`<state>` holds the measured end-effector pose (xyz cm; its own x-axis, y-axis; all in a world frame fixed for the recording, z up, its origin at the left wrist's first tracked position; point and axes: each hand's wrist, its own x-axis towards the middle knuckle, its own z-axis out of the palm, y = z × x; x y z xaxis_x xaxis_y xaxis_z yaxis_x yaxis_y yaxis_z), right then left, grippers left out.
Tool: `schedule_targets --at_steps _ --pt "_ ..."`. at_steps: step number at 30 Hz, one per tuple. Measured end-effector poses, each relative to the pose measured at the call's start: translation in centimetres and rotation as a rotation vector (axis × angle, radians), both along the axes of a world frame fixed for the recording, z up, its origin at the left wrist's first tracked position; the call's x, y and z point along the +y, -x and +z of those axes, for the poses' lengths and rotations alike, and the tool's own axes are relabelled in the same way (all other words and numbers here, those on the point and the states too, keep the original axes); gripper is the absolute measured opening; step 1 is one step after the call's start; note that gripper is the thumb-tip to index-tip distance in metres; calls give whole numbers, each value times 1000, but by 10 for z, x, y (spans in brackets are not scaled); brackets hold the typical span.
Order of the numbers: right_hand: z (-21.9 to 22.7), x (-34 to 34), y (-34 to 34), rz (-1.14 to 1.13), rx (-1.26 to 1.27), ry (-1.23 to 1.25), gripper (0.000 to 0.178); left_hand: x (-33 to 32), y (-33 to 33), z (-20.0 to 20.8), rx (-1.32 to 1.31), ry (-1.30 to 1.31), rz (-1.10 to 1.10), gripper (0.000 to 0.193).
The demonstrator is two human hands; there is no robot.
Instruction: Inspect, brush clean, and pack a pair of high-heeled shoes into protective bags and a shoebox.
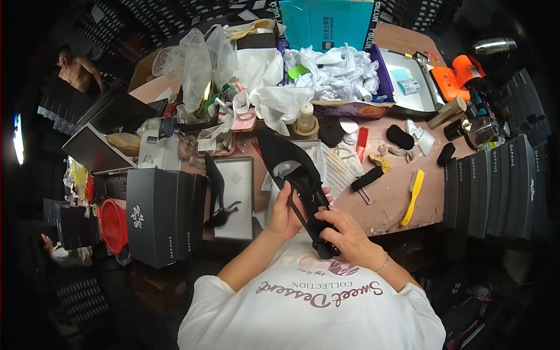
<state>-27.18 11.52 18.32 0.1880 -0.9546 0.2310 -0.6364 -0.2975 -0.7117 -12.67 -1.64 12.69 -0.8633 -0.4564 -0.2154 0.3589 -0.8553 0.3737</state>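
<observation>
Gripping: your left hand [284, 217] and right hand [348, 235] clasped the black pointed shoe [294, 175], toe pointing away, heel nearest your right.

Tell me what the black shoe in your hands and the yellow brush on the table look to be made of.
The black shoe, held by left hand and right hand, looks matte, likely suede or fabric: it shows no shine. Its exact material stays open. The yellow brush on the table looks like smooth moulded plastic, judging by its even bright colour.
</observation>
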Motion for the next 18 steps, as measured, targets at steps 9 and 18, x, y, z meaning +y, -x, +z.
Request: schedule_targets --at_steps 9,18 --pt "-19 5 -13 -39 116 182 16 -3 -5 4 -1 -49 -39 72" --pt "-12 33 46 -392 -246 63 27 -29 -59 -10 -874 1191 -148 57"
